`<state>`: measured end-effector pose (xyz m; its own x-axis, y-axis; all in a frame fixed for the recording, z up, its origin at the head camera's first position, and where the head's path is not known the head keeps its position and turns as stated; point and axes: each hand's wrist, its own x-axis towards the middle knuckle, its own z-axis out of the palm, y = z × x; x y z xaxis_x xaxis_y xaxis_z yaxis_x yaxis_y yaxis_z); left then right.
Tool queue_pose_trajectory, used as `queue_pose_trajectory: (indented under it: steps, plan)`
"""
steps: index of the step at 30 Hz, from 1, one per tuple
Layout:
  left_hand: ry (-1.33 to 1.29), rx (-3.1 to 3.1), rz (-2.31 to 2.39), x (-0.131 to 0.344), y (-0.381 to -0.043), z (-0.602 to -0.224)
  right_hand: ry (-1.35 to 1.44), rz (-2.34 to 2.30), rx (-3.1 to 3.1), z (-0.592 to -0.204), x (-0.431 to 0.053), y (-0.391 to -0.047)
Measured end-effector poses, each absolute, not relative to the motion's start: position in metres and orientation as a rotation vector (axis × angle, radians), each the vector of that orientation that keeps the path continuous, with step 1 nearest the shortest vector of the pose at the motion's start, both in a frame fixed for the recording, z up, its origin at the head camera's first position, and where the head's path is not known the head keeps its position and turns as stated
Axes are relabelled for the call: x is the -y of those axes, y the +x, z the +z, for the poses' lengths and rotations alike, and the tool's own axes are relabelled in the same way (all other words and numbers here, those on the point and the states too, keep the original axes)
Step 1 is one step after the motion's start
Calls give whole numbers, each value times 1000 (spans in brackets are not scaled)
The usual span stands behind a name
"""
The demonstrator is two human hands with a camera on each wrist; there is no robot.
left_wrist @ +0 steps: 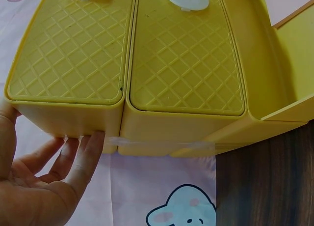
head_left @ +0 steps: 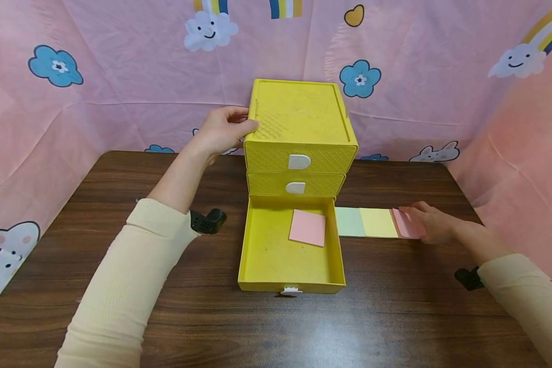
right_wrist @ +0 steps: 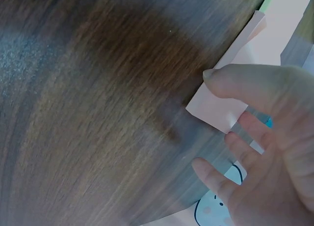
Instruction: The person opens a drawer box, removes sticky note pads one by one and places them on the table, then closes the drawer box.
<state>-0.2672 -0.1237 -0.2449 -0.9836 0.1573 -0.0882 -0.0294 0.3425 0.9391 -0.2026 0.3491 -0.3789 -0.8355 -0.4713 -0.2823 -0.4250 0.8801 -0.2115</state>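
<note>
A yellow drawer unit (head_left: 303, 110) with three drawers stands on the table, its bottom drawer (head_left: 267, 266) pulled out. One pink sticky note pad (head_left: 306, 228) lies inside that drawer. My left hand (head_left: 223, 132) holds the unit's upper left edge, thumb over the top and fingers (left_wrist: 87, 157) against the side wall. To the right of the drawer, green (head_left: 349, 222), yellow (head_left: 378, 223) and pink sticky notes (head_left: 407, 224) lie in a row. My right hand (head_left: 434, 224) pinches the outer end of the pink sticky notes, thumb on top; their inner edge stands slightly raised.
The white handles (head_left: 299, 162) of the upper two drawers face forward. A pink patterned cloth (head_left: 276, 66) hangs behind and beside the dark wooden table (head_left: 202, 327). Black wrist devices (head_left: 208, 221) sit at both sleeves.
</note>
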Motion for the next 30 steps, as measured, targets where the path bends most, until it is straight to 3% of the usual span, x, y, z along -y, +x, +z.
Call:
queue_pose_trajectory:
  steps: [30]
  plan:
    - [110, -2437, 1714, 123, -268, -245, -624, -199, -2739, -371, -349, -201]
